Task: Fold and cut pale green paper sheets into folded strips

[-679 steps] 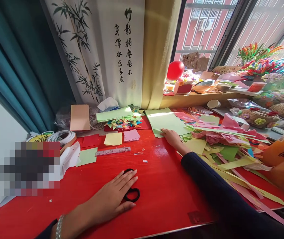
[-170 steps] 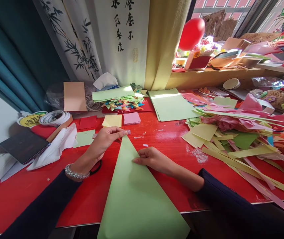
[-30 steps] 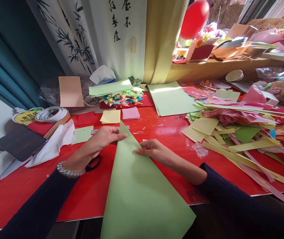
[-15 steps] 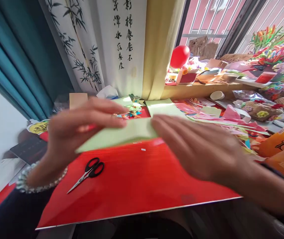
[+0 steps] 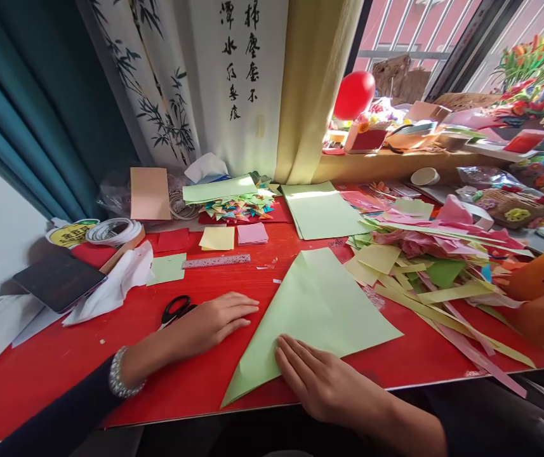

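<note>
A sheet of light green paper (image 5: 319,304) lies on the red tabletop with one side folded over, its crease slanting along the left. My right hand (image 5: 319,381) rests on the paper's near part, fingers stretched out flat and pressing on it. Just left of the crease, my left hand (image 5: 217,324) lies palm down on the table, fingers extended and holding nothing. Partly under my left wrist and hand are black-handled scissors (image 5: 175,309); their blades are mostly hidden.
A pink patterned ruler (image 5: 217,261), yellow paper squares (image 5: 217,238) and pink squares (image 5: 252,233) lie beyond my left hand. More green sheets (image 5: 324,209) sit at the back. Paper strips and scraps (image 5: 424,279) pile up on the right. A dark tablet-like device (image 5: 59,279) is at left.
The green paper was held up between both hands, blurred; now it lies folded on the table. My left hand has come down onto the tabletop, and my right hand onto the paper.
</note>
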`<control>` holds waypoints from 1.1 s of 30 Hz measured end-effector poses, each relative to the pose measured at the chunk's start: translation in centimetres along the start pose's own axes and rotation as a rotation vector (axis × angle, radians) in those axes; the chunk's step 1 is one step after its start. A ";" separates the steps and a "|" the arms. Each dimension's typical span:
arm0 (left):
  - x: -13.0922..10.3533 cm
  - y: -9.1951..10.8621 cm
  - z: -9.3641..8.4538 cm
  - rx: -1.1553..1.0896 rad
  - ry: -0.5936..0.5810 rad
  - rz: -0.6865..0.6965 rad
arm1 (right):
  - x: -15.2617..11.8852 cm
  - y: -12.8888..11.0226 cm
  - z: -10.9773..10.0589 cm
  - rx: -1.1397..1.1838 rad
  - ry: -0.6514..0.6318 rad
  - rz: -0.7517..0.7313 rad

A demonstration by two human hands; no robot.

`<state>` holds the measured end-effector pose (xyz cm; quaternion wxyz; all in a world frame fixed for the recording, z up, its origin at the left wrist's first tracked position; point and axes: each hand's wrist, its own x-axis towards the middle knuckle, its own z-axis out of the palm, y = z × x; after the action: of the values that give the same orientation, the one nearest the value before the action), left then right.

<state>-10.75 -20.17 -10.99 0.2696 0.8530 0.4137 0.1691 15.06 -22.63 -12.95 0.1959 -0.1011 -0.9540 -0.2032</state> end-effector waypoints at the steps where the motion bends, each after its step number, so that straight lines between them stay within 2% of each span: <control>1: 0.6 -0.2 0.2 0.011 0.000 0.021 | 0.0 0.0 0.0 0.000 0.000 0.003; 4: 1.8 -0.5 0.7 0.064 0.018 0.094 | -0.1 0.1 0.1 -0.015 0.011 0.000; 8: 1.8 -0.6 1.2 0.158 0.030 0.184 | -0.1 0.0 0.2 -0.029 0.023 0.000; 22: 1.2 1.2 3.0 0.586 0.142 0.229 | -0.1 -0.1 0.4 -0.020 0.042 0.017; 27: 1.2 1.4 3.5 0.792 0.153 0.379 | -0.2 -0.2 0.5 -0.018 0.017 0.015; 30: 1.0 1.4 3.5 0.770 0.185 0.467 | -0.4 -0.4 0.5 -0.013 0.013 0.027; 33: 0.5 1.5 3.0 0.644 0.228 0.463 | -0.5 -0.5 0.5 -0.008 0.020 0.040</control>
<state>-7.96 -21.47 -12.45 -0.1036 0.9401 0.2699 0.1807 15.23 -22.95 -13.76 0.2090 -0.1189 -0.9490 -0.2040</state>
